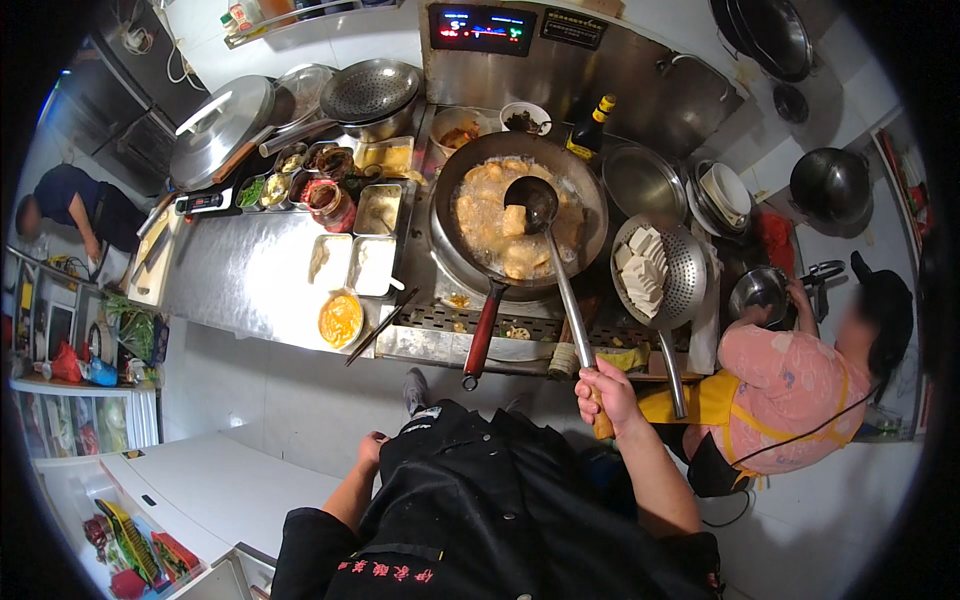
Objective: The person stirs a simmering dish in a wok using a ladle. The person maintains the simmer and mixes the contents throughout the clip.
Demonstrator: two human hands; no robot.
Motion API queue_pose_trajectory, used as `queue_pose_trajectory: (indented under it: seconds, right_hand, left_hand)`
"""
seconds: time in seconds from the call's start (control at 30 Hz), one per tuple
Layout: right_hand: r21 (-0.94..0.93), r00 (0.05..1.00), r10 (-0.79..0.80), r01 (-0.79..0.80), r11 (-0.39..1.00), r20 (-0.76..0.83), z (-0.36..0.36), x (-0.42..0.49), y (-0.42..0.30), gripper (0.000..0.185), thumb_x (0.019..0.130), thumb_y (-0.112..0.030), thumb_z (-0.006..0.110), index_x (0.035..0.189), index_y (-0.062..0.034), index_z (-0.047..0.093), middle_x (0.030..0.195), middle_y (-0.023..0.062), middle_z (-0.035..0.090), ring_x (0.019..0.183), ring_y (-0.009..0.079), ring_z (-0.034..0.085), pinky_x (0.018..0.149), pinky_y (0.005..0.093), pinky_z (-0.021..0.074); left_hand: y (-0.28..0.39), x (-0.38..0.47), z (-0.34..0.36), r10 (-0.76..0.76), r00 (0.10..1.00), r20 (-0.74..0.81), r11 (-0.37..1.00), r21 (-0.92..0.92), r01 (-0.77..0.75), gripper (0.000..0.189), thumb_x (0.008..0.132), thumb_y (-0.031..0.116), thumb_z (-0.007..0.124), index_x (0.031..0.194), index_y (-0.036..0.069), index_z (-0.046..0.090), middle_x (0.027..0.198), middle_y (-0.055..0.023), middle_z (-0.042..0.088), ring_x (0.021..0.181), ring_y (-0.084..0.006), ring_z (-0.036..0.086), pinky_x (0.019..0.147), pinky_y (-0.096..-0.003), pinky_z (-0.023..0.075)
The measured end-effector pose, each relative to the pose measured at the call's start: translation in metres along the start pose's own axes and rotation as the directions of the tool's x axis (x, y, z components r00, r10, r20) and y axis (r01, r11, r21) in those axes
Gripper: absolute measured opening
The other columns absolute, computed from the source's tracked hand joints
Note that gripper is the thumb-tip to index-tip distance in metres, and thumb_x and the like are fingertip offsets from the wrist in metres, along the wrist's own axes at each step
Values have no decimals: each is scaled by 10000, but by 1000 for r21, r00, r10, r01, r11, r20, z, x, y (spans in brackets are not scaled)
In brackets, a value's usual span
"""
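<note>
My right hand [606, 396] is closed around the wooden end of a long-handled metal ladle [564, 281]. The ladle's bowl lies over a wok [596, 240] on the stove, with a golden fried piece [514, 220] at its edge. Similar pieces sit in bubbling oil around it. The wok's red-brown handle [484, 330] points towards me, with no hand on it. My left hand [372, 450] hangs low beside my black jacket, its fingers partly hidden; whether it holds anything does not show. Right of the wok, a perforated metal strainer [684, 274] holds white tofu slices [641, 270].
Left of the stove stand metal trays of seasonings [379, 210], an open jar [330, 206] and a bowl of beaten egg [341, 320]. Chopsticks [382, 328] overhang the counter edge. A dark bottle [589, 135] stands behind the wok. One person [795, 390] works close at right, another [82, 202] far left.
</note>
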State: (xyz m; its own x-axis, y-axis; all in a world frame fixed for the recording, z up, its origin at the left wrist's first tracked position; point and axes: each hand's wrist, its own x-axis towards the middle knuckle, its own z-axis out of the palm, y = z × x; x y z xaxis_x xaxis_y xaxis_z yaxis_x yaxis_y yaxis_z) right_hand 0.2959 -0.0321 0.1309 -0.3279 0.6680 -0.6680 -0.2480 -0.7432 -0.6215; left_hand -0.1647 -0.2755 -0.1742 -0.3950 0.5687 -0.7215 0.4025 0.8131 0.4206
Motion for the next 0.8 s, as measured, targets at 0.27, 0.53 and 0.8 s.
queue_pose_trajectory:
  seconds: [0.27, 0.53, 0.8]
  right_hand:
    - [-323, 989, -97, 57, 945, -109, 8, 7, -16, 236, 1041, -148, 578, 1268, -95, 541, 741, -13, 536, 514, 76, 505, 436, 285, 452]
    - [-607, 975, -156, 28, 794, -158, -15, -42, -20, 645, 1013, -78, 604, 1614, -78, 372, 743, -29, 497, 521, 64, 471, 448, 254, 416]
    - [-948, 921, -238, -275, 161, -308, -10, -145, -123, 534, 953, -148, 633, 1475, -63, 554, 789, 226, 694, 721, 375, 711, 649, 482, 526]
  left_hand:
    - [15, 12, -2, 72, 997, 12, 997, 17, -72, 401, 836, 331, 732, 1059, -1, 766, 971, -229, 779, 928, -326, 765, 868, -405, 585]
    - [26, 14, -6, 80, 997, -1, 996, -44, -80, 368, 837, 285, 730, 1039, -20, 761, 898, -193, 779, 856, -274, 757, 822, -383, 588]
    - [174, -34, -42, 312, 932, 183, 865, -460, -199, 403, 995, 266, 693, 1272, -26, 660, 1051, -108, 746, 900, -177, 690, 824, -332, 560]
